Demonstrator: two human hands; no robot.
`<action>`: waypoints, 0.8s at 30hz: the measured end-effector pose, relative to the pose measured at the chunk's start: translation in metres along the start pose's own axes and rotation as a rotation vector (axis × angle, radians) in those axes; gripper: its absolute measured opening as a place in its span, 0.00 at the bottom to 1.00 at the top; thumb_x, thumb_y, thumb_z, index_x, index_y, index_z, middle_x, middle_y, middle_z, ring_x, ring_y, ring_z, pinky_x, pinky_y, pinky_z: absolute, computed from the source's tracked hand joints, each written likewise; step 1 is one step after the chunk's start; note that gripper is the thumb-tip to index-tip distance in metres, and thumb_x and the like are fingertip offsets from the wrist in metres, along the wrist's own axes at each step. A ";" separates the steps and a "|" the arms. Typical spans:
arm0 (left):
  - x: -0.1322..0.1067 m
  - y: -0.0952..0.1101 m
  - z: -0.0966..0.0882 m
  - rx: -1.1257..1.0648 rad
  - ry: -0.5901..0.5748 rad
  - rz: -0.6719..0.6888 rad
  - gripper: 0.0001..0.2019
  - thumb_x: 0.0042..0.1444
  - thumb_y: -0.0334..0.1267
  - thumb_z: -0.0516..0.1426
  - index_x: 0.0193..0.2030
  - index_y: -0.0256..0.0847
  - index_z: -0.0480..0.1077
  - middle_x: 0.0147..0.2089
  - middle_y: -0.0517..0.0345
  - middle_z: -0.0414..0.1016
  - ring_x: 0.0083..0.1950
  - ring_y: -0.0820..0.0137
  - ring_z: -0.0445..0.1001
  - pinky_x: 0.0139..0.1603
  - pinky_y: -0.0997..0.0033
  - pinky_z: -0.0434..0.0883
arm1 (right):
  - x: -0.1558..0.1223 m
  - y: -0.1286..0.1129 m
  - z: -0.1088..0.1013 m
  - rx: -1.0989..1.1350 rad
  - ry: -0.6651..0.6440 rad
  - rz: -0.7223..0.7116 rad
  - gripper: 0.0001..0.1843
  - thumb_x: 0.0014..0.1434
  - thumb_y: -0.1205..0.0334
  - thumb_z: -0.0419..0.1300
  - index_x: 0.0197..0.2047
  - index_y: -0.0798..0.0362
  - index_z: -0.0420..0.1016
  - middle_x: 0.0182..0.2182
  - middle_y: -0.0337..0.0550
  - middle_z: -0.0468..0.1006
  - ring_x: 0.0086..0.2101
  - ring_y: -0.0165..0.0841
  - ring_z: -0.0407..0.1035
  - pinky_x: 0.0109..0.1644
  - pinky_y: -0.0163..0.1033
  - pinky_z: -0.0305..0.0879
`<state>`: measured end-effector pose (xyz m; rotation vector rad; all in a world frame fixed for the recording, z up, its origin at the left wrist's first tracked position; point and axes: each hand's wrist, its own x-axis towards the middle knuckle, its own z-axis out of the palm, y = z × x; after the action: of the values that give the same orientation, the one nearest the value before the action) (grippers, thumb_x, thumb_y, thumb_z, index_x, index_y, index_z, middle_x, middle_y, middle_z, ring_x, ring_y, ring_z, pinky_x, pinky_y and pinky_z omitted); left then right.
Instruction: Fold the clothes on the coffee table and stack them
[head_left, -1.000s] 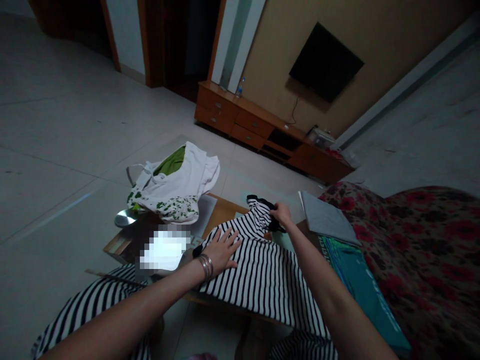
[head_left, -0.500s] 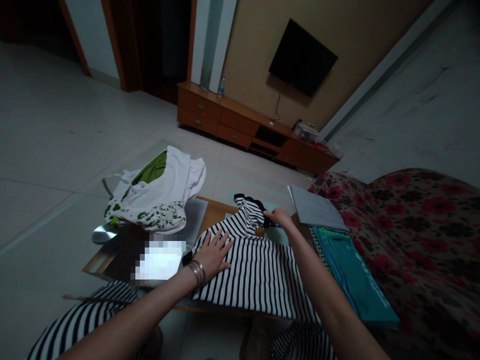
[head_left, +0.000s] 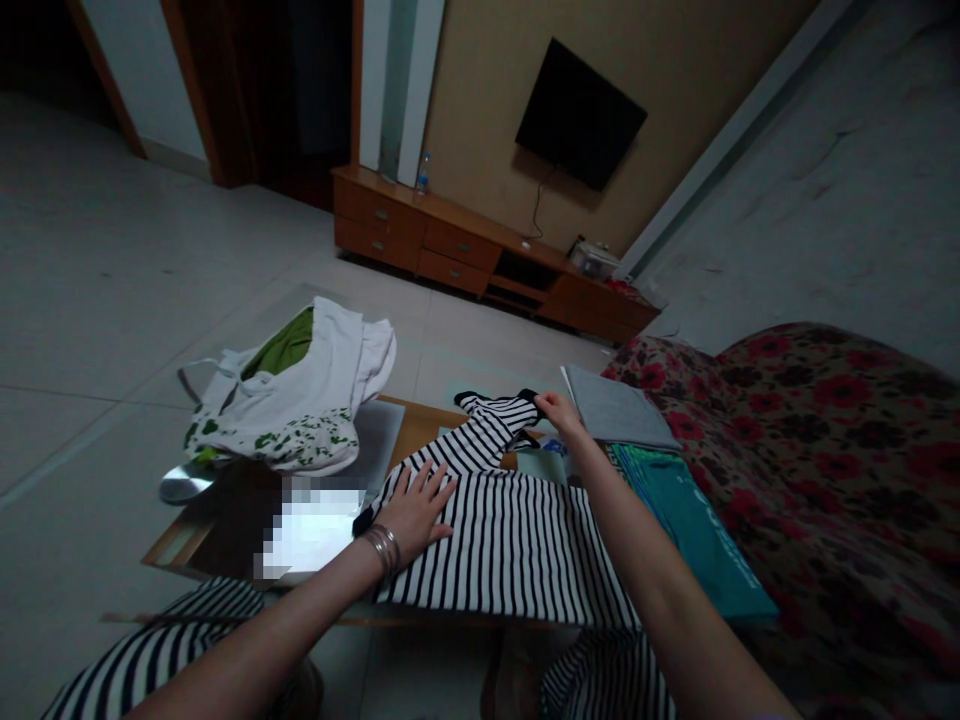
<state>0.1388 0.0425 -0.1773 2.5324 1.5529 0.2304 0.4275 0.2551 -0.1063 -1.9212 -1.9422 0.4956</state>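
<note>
A: From the head camera, where is the striped garment [head_left: 510,530]?

B: It lies spread over the low wooden table [head_left: 424,425], black and white stripes running toward the near edge, where it hangs over. One sleeve [head_left: 491,430] stretches toward the far side.

A: And the left hand [head_left: 412,505]?

B: Flat on the cloth at its left edge, fingers fanned wide, palm down — bangles [head_left: 381,548] on the wrist.

A: The right hand [head_left: 559,410]?

B: At the far end of that sleeve, fingers closed on its dark-trimmed cuff, pinching the fabric.

A: What lies around them?

B: To the left on the table, a heap of white cloth with green print [head_left: 289,400], touching nothing striped. To the right, a folded grey piece [head_left: 619,410] rests just beside the right hand, and a teal piece [head_left: 690,520] lies nearer, both at the edge of the flowered sofa [head_left: 825,450]. Far off, a wooden cabinet [head_left: 465,245] stands under a dark screen [head_left: 579,112] — a small bottle [head_left: 423,172] on its left end.
</note>
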 end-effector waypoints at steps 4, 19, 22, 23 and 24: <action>-0.001 0.001 -0.002 -0.009 -0.002 -0.006 0.31 0.56 0.53 0.56 0.65 0.47 0.59 0.71 0.49 0.47 0.71 0.50 0.43 0.67 0.41 0.44 | -0.018 0.011 -0.001 -0.059 -0.185 0.020 0.10 0.49 0.57 0.62 0.24 0.56 0.75 0.19 0.40 0.74 0.23 0.29 0.66 0.29 0.32 0.61; -0.003 -0.004 0.006 -0.012 0.012 0.006 0.33 0.56 0.55 0.56 0.66 0.47 0.57 0.72 0.49 0.45 0.71 0.50 0.42 0.67 0.41 0.45 | 0.001 -0.112 0.080 -0.210 -0.077 -0.220 0.19 0.52 0.57 0.63 0.47 0.55 0.75 0.42 0.52 0.77 0.43 0.38 0.70 0.45 0.37 0.63; -0.004 -0.005 0.008 -0.018 0.008 0.006 0.34 0.56 0.56 0.55 0.66 0.47 0.56 0.72 0.49 0.45 0.71 0.50 0.41 0.67 0.40 0.44 | -0.003 -0.110 0.074 -0.220 0.035 -0.087 0.20 0.52 0.64 0.60 0.50 0.58 0.73 0.40 0.56 0.77 0.40 0.39 0.71 0.43 0.39 0.63; -0.004 -0.006 0.010 -0.019 0.011 0.007 0.34 0.56 0.57 0.55 0.66 0.47 0.56 0.72 0.50 0.45 0.71 0.50 0.41 0.67 0.40 0.44 | -0.006 -0.103 0.066 -0.174 0.116 -0.031 0.20 0.52 0.64 0.59 0.50 0.59 0.73 0.39 0.55 0.77 0.39 0.39 0.71 0.42 0.39 0.63; -0.004 -0.006 0.011 -0.020 0.016 0.010 0.34 0.56 0.57 0.55 0.66 0.47 0.56 0.72 0.50 0.45 0.71 0.51 0.41 0.67 0.40 0.43 | -0.011 -0.094 0.056 -0.089 0.212 0.036 0.20 0.52 0.65 0.58 0.49 0.59 0.73 0.37 0.53 0.77 0.37 0.38 0.71 0.40 0.38 0.63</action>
<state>0.1342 0.0412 -0.1892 2.5297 1.5356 0.2662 0.3186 0.2435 -0.1094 -1.9773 -1.8250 0.2075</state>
